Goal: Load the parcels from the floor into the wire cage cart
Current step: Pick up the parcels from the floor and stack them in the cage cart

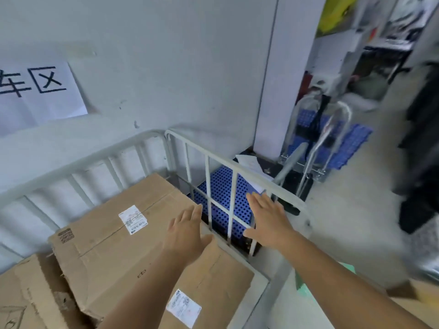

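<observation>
**Both hands open and empty over the cage cart**

The left hand (187,230) is spread flat, fingers apart, above the near corner of a large cardboard box (114,231); whether the palm touches the cardboard cannot be told. The right hand (267,220) is also spread open and grasps nothing, held out over the side rail of the wire cage cart (213,160).

The big box lies inside the cart, tilted, with a white shipping label (133,219) on its top face. A second box (213,288) with its own label sits nearer the camera, partly under the left forearm. A torn, crumpled carton (26,295) fills the cart's lower left corner.

Just beyond the cart's rail, a blue perforated platform trolley (221,195) stands against the wall, with some white paper at its far end. More folded trolleys (332,138) lean by the pillar. A paper sign (40,93) with printed characters hangs on the wall.
</observation>
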The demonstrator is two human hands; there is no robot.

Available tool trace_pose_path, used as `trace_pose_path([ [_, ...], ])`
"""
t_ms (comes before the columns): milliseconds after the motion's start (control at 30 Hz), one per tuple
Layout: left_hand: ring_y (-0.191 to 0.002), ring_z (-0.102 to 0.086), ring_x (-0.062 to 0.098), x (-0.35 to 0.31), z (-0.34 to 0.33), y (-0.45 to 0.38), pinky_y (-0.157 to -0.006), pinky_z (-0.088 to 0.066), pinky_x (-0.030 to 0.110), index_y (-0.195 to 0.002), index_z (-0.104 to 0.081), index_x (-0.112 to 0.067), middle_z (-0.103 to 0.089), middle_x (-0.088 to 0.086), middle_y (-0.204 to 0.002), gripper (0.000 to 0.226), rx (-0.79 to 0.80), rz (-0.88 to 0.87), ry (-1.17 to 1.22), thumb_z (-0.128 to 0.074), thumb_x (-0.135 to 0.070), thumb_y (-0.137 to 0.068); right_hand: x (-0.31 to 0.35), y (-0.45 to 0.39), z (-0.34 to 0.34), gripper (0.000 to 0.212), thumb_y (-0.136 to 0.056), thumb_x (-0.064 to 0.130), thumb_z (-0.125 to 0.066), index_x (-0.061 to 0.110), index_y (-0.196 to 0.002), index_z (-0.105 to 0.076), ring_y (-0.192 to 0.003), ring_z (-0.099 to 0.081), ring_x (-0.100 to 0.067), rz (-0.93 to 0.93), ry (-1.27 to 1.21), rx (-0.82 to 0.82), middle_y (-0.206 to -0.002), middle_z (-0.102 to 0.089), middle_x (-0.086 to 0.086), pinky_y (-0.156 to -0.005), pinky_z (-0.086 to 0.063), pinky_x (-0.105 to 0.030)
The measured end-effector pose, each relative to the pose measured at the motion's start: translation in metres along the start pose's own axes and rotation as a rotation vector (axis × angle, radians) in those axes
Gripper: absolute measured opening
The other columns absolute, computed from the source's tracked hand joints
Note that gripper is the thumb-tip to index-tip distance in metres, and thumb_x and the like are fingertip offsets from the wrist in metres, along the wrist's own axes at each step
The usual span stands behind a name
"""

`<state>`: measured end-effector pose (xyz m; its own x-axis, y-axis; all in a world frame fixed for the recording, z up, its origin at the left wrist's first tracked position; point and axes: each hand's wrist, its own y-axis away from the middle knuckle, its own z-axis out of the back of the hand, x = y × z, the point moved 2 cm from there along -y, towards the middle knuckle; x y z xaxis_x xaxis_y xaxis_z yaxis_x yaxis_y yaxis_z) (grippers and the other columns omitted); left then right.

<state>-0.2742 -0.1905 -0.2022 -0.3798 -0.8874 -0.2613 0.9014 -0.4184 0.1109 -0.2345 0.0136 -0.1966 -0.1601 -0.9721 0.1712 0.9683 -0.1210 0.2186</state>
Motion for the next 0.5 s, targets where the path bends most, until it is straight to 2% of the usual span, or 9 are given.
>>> trace_pose_path([
  [200, -0.148, -0.008, 0.018, -0.084, 0.001, 0.034, -0.12, -0.013, 0.038, -0.155, -0.001, -0.022, -0.008, -0.001, -0.161, 0.08, 0.032, -0.255, -0.038, -0.045, -0.053, -0.095, -0.046, 0.105, 0.017, 0.092, -0.088, 0.043, -0.061, 0.019, -0.155, -0.002, -0.15, -0.001, -0.022, -0.194, -0.06, -0.175, -0.162, -0.006, 0.002, -0.119, -0.008, -0.044],
  [500, -0.147, -0.014, 0.018, -0.205, -0.037, 0.08, -0.119, -0.017, 0.039, -0.154, -0.008, -0.019, -0.013, 0.0, -0.16, 0.081, 0.09, -0.576, -0.072, -0.046, -0.055, -0.093, -0.124, 0.244, -0.015, 0.093, -0.092, 0.042, -0.058, 0.019, -0.156, 0.004, -0.15, 0.008, -0.02, -0.526, -0.18, -0.19, -0.164, 0.006, 0.001, -0.119, -0.001, -0.044],
])
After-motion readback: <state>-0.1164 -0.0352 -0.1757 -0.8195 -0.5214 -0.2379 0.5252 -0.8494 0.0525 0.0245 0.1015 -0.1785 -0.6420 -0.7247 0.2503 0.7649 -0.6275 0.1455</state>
